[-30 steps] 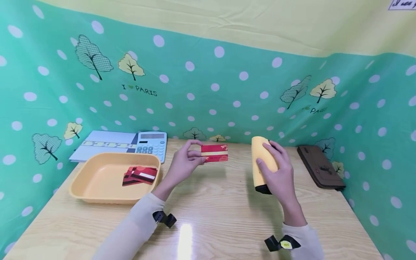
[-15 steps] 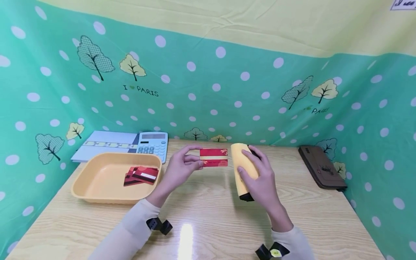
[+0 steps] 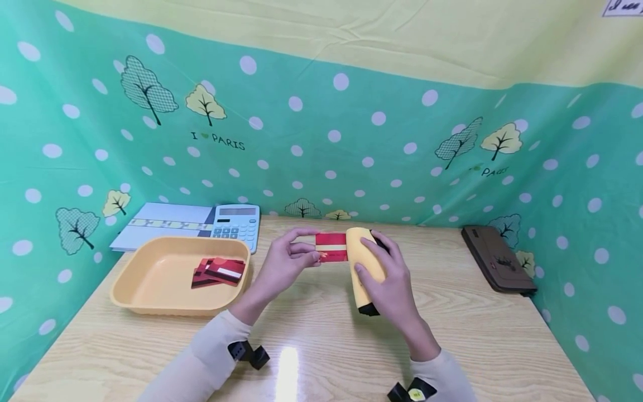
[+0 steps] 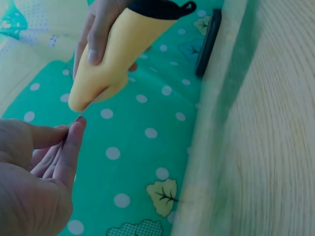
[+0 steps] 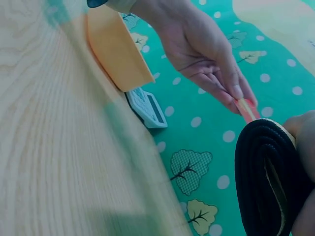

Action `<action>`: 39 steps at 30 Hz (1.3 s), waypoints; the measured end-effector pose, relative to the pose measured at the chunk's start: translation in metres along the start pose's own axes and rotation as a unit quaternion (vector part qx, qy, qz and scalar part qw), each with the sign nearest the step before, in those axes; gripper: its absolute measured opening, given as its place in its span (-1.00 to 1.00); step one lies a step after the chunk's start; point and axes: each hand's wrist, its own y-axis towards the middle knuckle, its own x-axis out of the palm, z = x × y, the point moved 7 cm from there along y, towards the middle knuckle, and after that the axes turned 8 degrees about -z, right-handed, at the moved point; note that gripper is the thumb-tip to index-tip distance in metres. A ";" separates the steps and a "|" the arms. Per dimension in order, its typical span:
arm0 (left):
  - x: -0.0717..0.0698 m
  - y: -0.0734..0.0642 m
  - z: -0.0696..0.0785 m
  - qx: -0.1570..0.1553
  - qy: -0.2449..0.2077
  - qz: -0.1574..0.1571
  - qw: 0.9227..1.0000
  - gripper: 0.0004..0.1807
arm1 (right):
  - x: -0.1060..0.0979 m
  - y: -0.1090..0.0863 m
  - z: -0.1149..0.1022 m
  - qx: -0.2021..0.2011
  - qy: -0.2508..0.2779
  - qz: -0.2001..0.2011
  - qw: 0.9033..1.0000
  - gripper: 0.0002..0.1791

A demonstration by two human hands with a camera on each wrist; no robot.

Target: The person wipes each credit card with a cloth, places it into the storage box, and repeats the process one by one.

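In the head view my left hand [image 3: 281, 265] pinches a red card [image 3: 331, 241] with a cream stripe by its left end. My right hand [image 3: 394, 282] grips a soft, folded yellow pouch [image 3: 360, 251] with black edging, thumb and fingers around it. The card's right end meets the pouch's left side and is hidden there. The left wrist view shows the card edge-on between my fingertips [image 4: 78, 123], right at a fold of the pouch [image 4: 123, 49]. Black folded layers of the pouch face the right wrist camera, with the card [image 5: 247, 110] just beyond them.
An orange-yellow tray [image 3: 150, 298] on the left holds several red cards [image 3: 213, 273]. Behind it lie a light blue calculator [image 3: 243, 226] and a pale folder [image 3: 166, 212]. A brown wallet [image 3: 494, 259] lies at the table's right side, near the dotted green curtain [image 3: 321, 167].
My right hand has brought the yellow pouch leftward to the card. The left hand has stayed nearly in place, shifting slightly right and lower, and the card's right end is now covered.
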 end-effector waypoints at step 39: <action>0.019 -0.007 0.009 0.022 -0.020 -0.014 0.999 -0.55 | 0.010 -0.004 -0.026 -0.058 -0.033 -0.009 0.998 -0.38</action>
